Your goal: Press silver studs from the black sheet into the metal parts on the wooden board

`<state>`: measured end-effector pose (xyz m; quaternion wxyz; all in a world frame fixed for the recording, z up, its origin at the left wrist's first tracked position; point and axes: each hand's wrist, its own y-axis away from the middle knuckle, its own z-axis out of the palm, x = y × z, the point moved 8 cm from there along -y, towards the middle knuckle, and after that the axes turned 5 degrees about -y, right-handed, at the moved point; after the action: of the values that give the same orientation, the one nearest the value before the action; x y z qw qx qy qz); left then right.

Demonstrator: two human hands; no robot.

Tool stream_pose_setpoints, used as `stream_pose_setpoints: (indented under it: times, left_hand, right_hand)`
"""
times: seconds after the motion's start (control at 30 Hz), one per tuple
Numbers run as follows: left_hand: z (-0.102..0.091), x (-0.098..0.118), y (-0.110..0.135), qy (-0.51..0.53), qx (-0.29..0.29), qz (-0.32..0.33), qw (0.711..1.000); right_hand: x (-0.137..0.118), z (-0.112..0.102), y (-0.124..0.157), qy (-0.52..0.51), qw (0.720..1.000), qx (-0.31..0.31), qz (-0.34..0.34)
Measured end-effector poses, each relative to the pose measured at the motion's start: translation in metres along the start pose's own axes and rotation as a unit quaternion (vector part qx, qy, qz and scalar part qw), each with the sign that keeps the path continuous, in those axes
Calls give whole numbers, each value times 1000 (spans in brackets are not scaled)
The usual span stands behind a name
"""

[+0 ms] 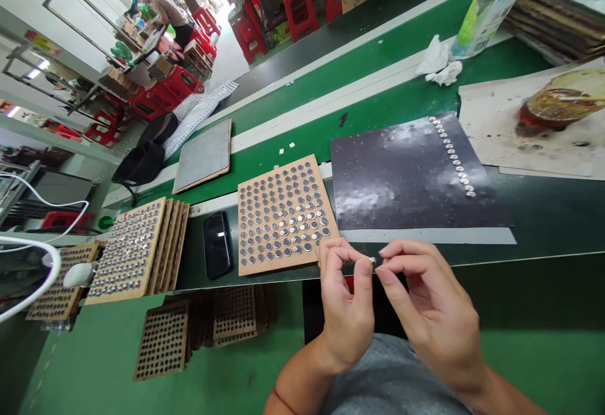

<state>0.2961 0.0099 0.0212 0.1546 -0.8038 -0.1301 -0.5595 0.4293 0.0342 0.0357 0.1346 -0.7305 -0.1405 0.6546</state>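
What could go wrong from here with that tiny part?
The small metal disc is held only at the fingertips of the left hand and right hand, so it could slip and drop past the bench edge. The perforated wooden board is right beside the left hand; a knock might dislodge its seated discs.

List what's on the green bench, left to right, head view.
Stacked wooden trays of metal discs → black smartphone → wooden tray of dark and silver discs → dark mottled sheet with a line of discs → stained paper sheet
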Motion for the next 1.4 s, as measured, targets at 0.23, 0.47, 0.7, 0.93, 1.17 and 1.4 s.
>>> stream_pose_setpoints:
  times: [0.23, 0.47, 0.7, 0.93, 1.17, 1.4]
  left_hand:
    - [0, 0, -1, 13, 10, -12, 1000]
    - [7, -4, -2, 75, -17, -60, 995]
    - [-4, -28, -9, 78, -14, -82, 993]
    - [-61, -58, -38, -312, 110, -113, 937]
    - [-50, -66, -51, -393, 97, -126, 906]
    - [-54, -63, -51, -437, 117, -122, 883]
  right_hand:
    - [8, 5, 2, -45, 998, -9, 32]
    - [12, 6, 5, -67, 997, -2, 37]
    - [31, -6, 6, -69, 994, 17, 80]
    - [53, -52, -22, 207, 975, 73, -32]
    - [92, -90, -30, 322, 937, 123, -58]
    - [171, -153, -60, 427, 879, 107, 185]
